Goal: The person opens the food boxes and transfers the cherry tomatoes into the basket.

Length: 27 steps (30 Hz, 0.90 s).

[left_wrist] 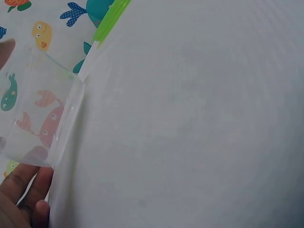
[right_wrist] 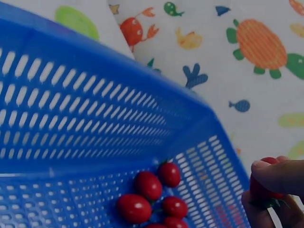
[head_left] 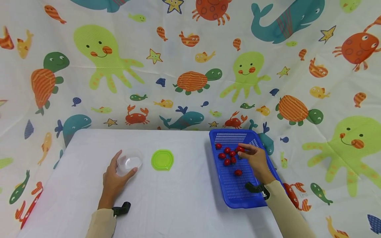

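My left hand (head_left: 114, 180) holds a clear plastic container (head_left: 129, 162) on the left of the table, thumb and fingers spread around its sides. The left wrist view shows the container's see-through wall (left_wrist: 45, 109) with fingers against it. Over the far part of a blue plastic basket (head_left: 238, 195), my right hand (head_left: 258, 162) pinches a red cherry tomato (right_wrist: 261, 187) between thumb and fingers. Its green stem leaves point downward in the right wrist view. Several other cherry tomatoes (right_wrist: 134, 209) lie on the basket's floor, mostly grouped toward its far end.
A green lid (head_left: 162, 160) lies flat on the white-covered table (head_left: 178, 201), just right of the container. The basket has raised, slotted walls (right_wrist: 85, 90). Behind the table hangs a cloth (head_left: 143, 109) printed with sea animals.
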Tool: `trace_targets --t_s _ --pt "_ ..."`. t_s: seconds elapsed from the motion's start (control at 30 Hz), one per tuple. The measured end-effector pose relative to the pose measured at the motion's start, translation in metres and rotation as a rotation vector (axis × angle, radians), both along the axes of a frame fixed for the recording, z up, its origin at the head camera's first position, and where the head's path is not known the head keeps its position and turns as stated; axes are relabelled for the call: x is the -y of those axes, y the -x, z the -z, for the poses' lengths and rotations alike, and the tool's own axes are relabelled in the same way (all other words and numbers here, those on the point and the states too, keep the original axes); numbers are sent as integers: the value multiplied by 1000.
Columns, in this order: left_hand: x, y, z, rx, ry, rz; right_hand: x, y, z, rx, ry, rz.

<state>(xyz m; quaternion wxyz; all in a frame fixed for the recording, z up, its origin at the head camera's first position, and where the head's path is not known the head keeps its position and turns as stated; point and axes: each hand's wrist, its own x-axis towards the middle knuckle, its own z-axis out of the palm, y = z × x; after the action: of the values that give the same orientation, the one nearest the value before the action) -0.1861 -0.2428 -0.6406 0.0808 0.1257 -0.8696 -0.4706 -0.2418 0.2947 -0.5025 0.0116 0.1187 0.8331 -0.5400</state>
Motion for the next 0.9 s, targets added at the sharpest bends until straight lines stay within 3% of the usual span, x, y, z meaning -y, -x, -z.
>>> trace_targets --t_s 0.2,0.7,0.9 --pt "-1 0 0 8 2 -3 -15 9 11 36 24 4" --pt "-1 -1 -2 8 0 -5 -35 23 43 164 -95 -95" --pt "-1 0 -1 11 5 -5 -37 25 52 214 -125 -88"
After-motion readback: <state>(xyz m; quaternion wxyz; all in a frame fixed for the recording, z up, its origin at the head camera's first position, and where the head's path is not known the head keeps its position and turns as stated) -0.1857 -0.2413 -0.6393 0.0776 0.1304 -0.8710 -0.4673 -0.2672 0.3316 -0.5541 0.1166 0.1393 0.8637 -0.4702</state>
